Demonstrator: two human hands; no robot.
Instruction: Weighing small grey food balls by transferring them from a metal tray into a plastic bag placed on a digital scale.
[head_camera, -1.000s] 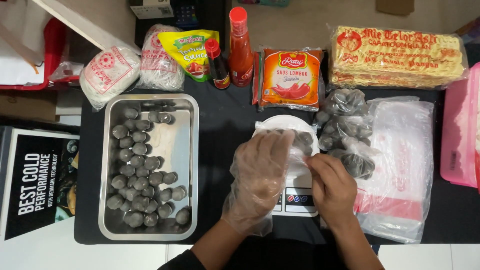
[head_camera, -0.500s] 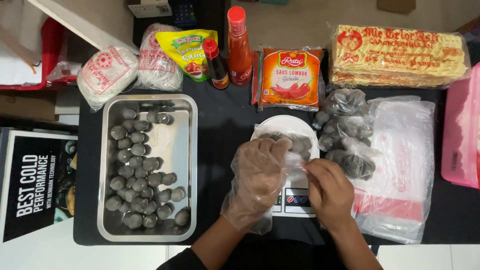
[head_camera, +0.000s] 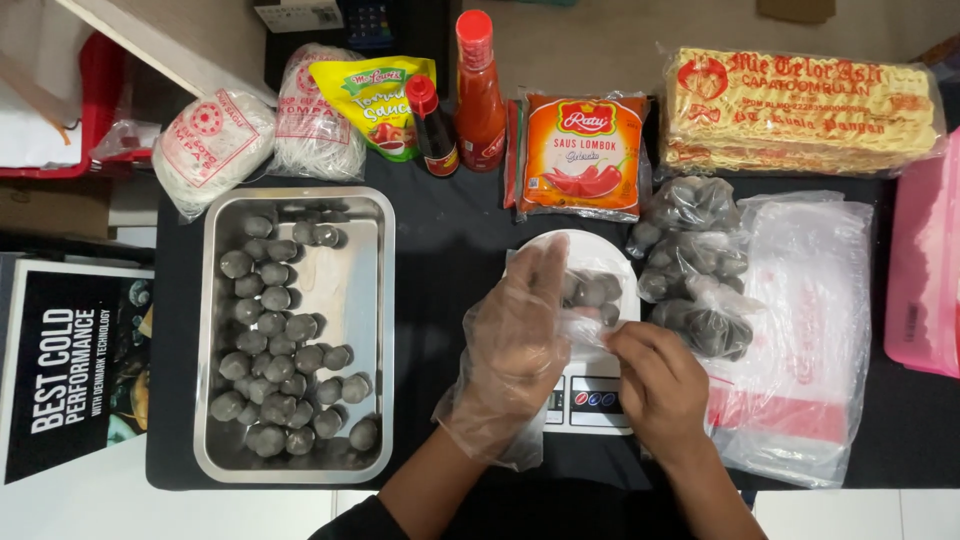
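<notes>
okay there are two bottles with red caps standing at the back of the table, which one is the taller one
The taller one is the orange-red sauce bottle on the right of the pair. Its red cap rises well above that of the small dark sauce bottle standing just left of it.

A black table (head_camera: 450, 220) filled the middle of the view from above, and beyond its near edge lay a strip of white floor (head_camera: 90, 505). At the upper left a pale wooden board (head_camera: 170, 45) slanted across a red crate (head_camera: 100, 90) and a brown cardboard box (head_camera: 50, 205), while past the table's far edge a tan surface (head_camera: 600, 30) showed. The light was even and bright, casting only soft shadows.
</notes>
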